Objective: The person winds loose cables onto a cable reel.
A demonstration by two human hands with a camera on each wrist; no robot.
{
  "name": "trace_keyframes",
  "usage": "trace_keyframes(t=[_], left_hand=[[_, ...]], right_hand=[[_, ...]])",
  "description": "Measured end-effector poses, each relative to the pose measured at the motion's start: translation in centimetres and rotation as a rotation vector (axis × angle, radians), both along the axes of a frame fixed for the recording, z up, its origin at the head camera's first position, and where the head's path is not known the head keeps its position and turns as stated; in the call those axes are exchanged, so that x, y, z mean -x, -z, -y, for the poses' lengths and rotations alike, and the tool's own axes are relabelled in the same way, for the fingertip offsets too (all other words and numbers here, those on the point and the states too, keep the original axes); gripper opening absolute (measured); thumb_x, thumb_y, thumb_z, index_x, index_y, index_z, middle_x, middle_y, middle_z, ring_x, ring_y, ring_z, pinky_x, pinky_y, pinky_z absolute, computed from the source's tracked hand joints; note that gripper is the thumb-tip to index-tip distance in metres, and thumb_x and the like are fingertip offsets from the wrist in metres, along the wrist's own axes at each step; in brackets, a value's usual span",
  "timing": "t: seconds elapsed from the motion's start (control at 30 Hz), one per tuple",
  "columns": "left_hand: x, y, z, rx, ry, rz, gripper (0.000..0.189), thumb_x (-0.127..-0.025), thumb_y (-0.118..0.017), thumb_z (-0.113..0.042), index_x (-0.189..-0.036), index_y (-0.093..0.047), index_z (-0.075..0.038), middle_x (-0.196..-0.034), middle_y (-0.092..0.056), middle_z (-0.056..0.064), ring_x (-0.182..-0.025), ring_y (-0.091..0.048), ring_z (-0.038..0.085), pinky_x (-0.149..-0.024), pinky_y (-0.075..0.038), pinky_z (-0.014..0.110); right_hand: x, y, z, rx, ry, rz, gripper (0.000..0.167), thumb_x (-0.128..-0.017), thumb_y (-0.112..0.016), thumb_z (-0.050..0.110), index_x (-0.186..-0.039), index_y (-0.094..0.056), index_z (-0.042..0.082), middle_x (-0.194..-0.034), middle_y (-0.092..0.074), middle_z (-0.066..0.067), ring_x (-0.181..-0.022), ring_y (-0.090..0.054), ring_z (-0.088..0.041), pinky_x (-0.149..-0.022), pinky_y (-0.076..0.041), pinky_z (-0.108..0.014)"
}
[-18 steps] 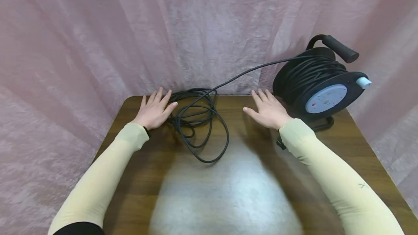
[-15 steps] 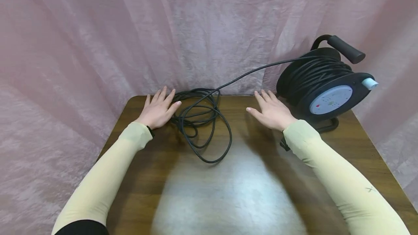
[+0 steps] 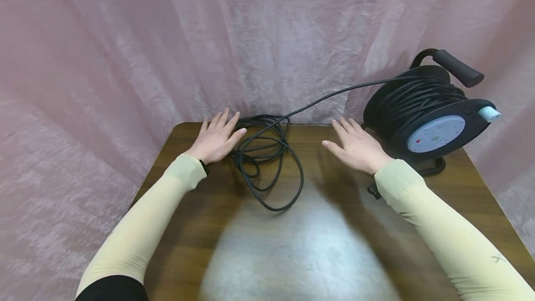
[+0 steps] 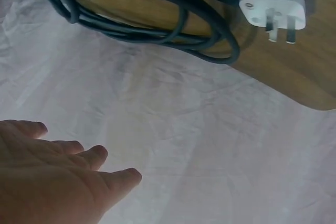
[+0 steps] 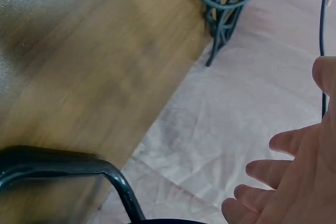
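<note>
My left hand (image 3: 214, 139) is held above the table's far left part, fingers spread and straight, beside a loose heap of black cable (image 3: 273, 152). In the left wrist view a white three-pin plug (image 4: 273, 3) lies at the cable's end, apart from the hand; in the head view it is hidden. My right hand (image 3: 357, 147), palm down with fingers extended, hovers left of a black cable reel (image 3: 430, 106). Neither hand holds anything. From the heap one strand rises to the reel, which has a pale socket plate (image 3: 436, 134) and a handle (image 3: 457, 68).
The wooden table (image 3: 267, 245) has its far edge against a pink curtain (image 3: 267, 36). The reel's bent tube stand (image 5: 58, 166) rests near the far right edge. Behind the right wrist a small black object (image 3: 374, 192) shows.
The whole head view has shifted, so everything sits further right in it. Both hands keep their spread pose, and the cable and reel look unchanged.
</note>
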State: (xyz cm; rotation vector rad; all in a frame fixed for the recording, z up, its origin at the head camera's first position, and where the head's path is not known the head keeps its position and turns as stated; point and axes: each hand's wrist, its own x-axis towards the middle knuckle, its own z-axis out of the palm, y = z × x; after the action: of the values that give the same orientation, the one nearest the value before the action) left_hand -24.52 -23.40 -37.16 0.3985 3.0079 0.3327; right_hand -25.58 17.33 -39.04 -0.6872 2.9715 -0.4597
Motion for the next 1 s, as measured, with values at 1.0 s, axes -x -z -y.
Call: trace_keyframes(t=[1.0], left_hand=[[-2.5, -3.8, -11.3, 0.010, 0.324, -0.192, 0.077, -0.102, -0.017, -0.073, -0.166, -0.007, -0.030, -0.172, -0.001, 0.002, -0.157, 0.003, 0.021, -0.123, 0.004, 0.052]], right_hand=[[3.0, -13.3, -18.9, 0.208, 0.436, -0.422, 0.069, -0.109, -0.032, 0.044, -0.158, -0.026, -0.004, -0.163, -0.021, -0.029, -0.153, -0.013, -0.046, -0.121, -0.006, -0.063]])
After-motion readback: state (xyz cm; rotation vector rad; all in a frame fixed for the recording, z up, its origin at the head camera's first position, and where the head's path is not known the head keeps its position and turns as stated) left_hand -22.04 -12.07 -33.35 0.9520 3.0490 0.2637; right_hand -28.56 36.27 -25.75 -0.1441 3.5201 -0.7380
